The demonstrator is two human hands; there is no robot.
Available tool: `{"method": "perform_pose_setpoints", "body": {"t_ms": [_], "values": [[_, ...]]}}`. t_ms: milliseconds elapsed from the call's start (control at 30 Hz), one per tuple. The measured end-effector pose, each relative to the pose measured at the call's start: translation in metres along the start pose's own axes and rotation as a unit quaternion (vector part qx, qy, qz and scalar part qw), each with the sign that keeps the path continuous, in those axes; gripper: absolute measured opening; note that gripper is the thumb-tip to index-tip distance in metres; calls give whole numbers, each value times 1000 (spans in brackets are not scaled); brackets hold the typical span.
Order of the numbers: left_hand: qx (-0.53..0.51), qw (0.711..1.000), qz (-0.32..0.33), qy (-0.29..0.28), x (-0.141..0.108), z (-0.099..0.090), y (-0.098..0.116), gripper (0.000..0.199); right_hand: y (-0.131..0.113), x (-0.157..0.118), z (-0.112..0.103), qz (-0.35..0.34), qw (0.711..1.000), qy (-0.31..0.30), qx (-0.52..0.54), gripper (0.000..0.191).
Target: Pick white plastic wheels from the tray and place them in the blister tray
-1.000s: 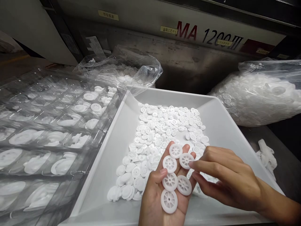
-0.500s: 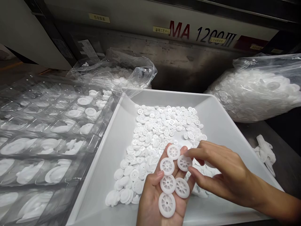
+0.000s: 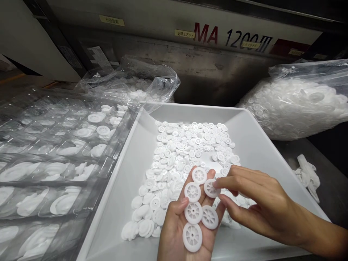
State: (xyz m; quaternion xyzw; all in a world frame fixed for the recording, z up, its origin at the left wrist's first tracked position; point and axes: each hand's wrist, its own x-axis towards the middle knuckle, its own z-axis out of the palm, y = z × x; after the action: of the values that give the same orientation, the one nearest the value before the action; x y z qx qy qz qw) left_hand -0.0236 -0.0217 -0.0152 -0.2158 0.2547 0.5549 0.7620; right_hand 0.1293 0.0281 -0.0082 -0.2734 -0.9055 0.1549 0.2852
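My left hand [image 3: 187, 224] is palm up over the bin and holds several small white plastic wheels [image 3: 192, 237] with spokes, laid out along the palm and fingers. Its thumb presses beside the wheels' left edge. At the upper right of this group, one white plastic wheel [image 3: 211, 188] lies between the index fingertip and thumb of my right hand [image 3: 261, 203]. The index fingertip touches the wheel's face and the thumb is by its lower right edge. Below both hands, many similar loose wheels [image 3: 174, 156] cover the floor of the grey-white bin [image 3: 116, 195].
Clear blister trays [image 3: 54, 152] holding white parts lie at the left. An open plastic bag [image 3: 152, 87] of white parts sits behind the bin, and a fuller bag [image 3: 299, 105] at the right. A white crumpled glove-like item [image 3: 307, 174] lies right of the bin. A machine panel [image 3: 163, 21] spans the back.
The view has shifted slightly. My right index fingertip has moved further onto the face of the upper right wheel. The wheels in my left hand keep their arrangement.
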Motion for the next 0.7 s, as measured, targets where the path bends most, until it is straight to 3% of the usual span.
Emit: {"method": "perform_pose_setpoints", "body": {"t_ms": [167,333,500,700], "values": [[-35,999,0,-37,4,-10,-1,56,-2,-1,-2,8,999,-8,33,18],[-57,994,-8,-95,7,-16,-1,34,-3,-3,-6,35,997,-17,69,25],[-42,993,-2,-111,7,-18,0,27,2,-5,-13,58,992,-28,111,31],[-32,993,-3,-117,9,-21,1,31,6,-7,-12,123,990,-69,24,29]]}}
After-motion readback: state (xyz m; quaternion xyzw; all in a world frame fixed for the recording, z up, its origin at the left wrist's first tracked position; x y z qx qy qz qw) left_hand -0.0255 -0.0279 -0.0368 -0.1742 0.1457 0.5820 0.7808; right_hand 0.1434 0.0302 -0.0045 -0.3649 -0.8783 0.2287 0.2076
